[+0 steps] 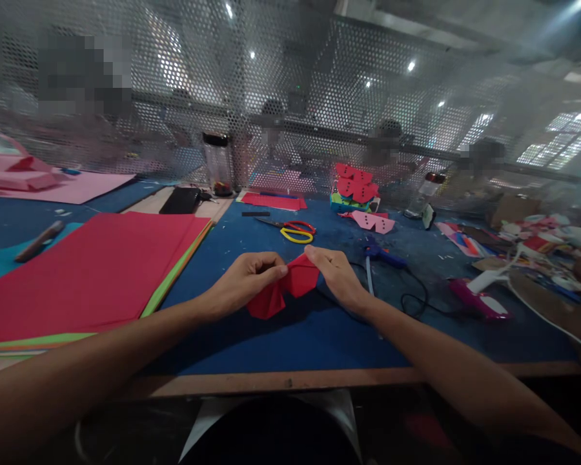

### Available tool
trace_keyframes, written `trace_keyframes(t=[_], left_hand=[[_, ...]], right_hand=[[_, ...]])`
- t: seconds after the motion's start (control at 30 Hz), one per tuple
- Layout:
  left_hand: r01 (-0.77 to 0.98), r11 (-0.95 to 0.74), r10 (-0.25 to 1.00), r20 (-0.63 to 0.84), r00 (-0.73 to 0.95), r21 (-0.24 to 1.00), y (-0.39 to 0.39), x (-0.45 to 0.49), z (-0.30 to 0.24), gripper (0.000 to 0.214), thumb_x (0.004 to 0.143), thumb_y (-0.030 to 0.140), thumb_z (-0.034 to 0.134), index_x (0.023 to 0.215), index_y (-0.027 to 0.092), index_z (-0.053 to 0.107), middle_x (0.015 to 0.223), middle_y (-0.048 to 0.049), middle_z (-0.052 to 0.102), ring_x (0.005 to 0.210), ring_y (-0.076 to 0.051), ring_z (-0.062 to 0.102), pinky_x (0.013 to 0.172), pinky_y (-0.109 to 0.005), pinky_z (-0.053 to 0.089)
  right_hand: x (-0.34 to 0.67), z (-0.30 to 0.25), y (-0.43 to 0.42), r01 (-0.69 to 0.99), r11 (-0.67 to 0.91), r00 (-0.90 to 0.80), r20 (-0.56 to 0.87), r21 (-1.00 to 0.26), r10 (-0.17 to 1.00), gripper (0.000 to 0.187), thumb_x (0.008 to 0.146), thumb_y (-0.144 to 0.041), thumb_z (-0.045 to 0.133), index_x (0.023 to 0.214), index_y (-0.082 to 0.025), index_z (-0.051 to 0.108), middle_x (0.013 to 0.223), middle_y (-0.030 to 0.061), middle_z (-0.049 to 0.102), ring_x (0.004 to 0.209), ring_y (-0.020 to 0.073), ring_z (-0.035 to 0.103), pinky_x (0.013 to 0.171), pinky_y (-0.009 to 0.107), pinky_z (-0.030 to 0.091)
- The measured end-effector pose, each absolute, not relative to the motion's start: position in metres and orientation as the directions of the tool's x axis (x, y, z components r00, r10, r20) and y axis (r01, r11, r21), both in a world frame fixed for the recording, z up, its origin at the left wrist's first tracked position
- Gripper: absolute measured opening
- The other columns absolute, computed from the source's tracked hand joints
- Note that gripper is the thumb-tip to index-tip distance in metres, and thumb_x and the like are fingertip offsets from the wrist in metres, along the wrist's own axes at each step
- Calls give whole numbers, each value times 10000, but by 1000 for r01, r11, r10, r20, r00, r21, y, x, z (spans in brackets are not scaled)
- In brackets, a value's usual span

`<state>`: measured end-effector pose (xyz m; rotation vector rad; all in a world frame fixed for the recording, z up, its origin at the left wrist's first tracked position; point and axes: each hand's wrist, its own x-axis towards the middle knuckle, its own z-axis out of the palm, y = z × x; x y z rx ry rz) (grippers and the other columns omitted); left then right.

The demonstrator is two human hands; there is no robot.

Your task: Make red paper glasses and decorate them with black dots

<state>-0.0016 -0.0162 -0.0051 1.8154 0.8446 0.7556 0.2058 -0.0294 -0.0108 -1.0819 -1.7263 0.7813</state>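
Between my two hands is a folded piece of red paper (303,279), held just above the blue table top (252,345). My left hand (249,278) pinches its upper left part between thumb and fingers. On the other side my right hand (336,274) is closed on the upper right edge; some of its fingers are hidden behind the paper. Scissors (297,232) with one red and one yellow handle lie just beyond my hands. A blue glue gun (385,253) rests to the right, near my right hand.
Stacked red sheets (91,265) lie at left, near a black phone (180,201) and a clear bottle (217,165). Folded red paper shapes (356,187) fill a small box at the back. A purple glue gun (479,300) and paper scraps lie right. Perforated metal panels (310,103) stand behind.
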Motion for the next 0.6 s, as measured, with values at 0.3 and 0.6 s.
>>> trace_keyframes(t=[0.3, 0.6], left_hand=[[181, -246, 819, 104, 564, 952, -16, 0, -6, 320, 902, 452, 560, 805, 160, 648, 705, -32, 679, 615, -150, 601, 558, -235, 422], [141, -300, 850, 197, 489, 944, -10, 0, -9, 331, 887, 469, 594, 935, 155, 686, 798, -20, 685, 691, -144, 591, 630, -234, 416]], right_hand=[[206, -12, -28, 374, 415, -141, 392, -829, 909, 456, 941, -505, 456, 606, -204, 384, 631, -31, 310, 619, 115, 294, 562, 261, 250], [212, -4, -22, 381, 420, 42, 469, -824, 882, 473, 946, -530, 464, 624, -216, 318, 641, -34, 261, 610, 114, 254, 545, 265, 238]])
